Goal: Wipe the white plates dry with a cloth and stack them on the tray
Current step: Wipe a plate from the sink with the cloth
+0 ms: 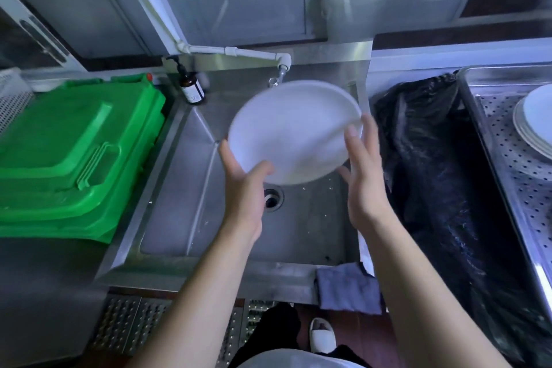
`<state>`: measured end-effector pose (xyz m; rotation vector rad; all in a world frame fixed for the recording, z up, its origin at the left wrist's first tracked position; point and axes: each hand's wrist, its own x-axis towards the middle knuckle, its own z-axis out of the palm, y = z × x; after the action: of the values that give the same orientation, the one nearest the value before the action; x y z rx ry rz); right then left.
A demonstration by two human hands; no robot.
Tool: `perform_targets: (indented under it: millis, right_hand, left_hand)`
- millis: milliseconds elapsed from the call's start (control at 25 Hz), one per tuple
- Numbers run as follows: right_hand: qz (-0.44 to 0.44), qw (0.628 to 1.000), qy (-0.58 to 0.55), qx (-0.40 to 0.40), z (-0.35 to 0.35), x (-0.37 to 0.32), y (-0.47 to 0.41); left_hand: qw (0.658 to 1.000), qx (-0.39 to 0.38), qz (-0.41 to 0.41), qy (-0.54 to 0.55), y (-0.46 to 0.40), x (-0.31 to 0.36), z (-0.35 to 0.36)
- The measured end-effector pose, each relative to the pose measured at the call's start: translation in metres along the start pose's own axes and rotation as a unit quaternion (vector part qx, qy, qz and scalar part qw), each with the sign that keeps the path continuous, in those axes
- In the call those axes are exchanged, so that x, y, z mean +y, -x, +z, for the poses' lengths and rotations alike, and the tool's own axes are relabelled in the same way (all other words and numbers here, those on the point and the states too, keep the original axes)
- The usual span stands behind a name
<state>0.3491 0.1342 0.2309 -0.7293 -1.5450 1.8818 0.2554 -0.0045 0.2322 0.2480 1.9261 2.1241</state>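
Note:
A white plate (pixel 294 128) is held tilted above the steel sink (pixel 185 188), just under the tap (pixel 280 73); it is blurred by motion. My left hand (pixel 243 185) grips its lower left rim, thumb on the upper face. My right hand (pixel 363 170) holds the right rim with fingers stretched along the edge. A grey cloth (pixel 348 288) hangs over the sink's front edge at the right, touched by neither hand. A stack of white plates (pixel 534 122) lies on the perforated steel tray (pixel 507 188) at the far right.
A green plastic lid or crate (pixel 71 152) lies left of the sink. A brown pump bottle (pixel 191 89) stands at the sink's back left corner. A black plastic bag (pixel 433 164) fills the gap between sink and tray. The drain (pixel 273 197) is below the plate.

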Motion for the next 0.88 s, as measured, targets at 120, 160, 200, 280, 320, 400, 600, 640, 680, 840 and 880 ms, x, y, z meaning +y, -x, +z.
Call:
perform_targets:
  millis: [120, 160, 200, 280, 320, 400, 600, 640, 680, 840, 880]
  right_hand:
    - [-0.197, 0.98, 0.019, 0.032, 0.01, -0.044, -0.001]
    - [-0.242, 0.968, 0.051, 0.051, 0.012, -0.045, -0.001]
    - [-0.254, 0.961, 0.08, 0.068, 0.013, -0.038, 0.001]
    - [-0.149, 0.977, 0.124, 0.088, 0.008, -0.012, 0.005]
    - [-0.035, 0.985, 0.139, 0.095, 0.002, 0.005, 0.006]
    - [0.12, 0.972, 0.176, 0.103, -0.014, 0.034, 0.015]
    - [0.003, 0.974, 0.207, 0.087, -0.02, 0.002, 0.014]
    - [-0.037, 0.974, 0.207, 0.081, -0.018, -0.015, 0.008]
    - [-0.087, 0.972, 0.201, 0.083, -0.018, -0.034, 0.004]
    - [-0.26, 0.946, 0.166, 0.101, -0.013, -0.052, 0.009]
    - [-0.241, 0.949, 0.173, 0.107, -0.012, -0.04, 0.013]
  left_hand:
    - [0.985, -0.013, 0.161, 0.059, -0.006, 0.022, 0.014]
    - [0.98, -0.011, 0.183, 0.071, -0.005, 0.018, 0.021]
    - [0.982, 0.001, 0.169, 0.08, -0.004, 0.008, 0.027]
    - [0.997, 0.035, 0.043, 0.061, 0.002, -0.023, 0.038]
    - [0.997, 0.045, -0.053, 0.039, 0.005, -0.042, 0.042]
    - [0.981, 0.041, -0.191, -0.006, 0.018, -0.077, 0.044]
    - [0.977, 0.019, -0.182, 0.112, 0.011, -0.068, 0.066]
    - [0.976, 0.004, -0.155, 0.156, 0.003, -0.053, 0.069]
    - [0.974, -0.01, -0.119, 0.19, -0.004, -0.035, 0.071]
    - [0.979, -0.018, 0.064, 0.195, -0.014, -0.009, 0.068]
    - [0.984, 0.007, 0.037, 0.174, -0.01, -0.017, 0.067]
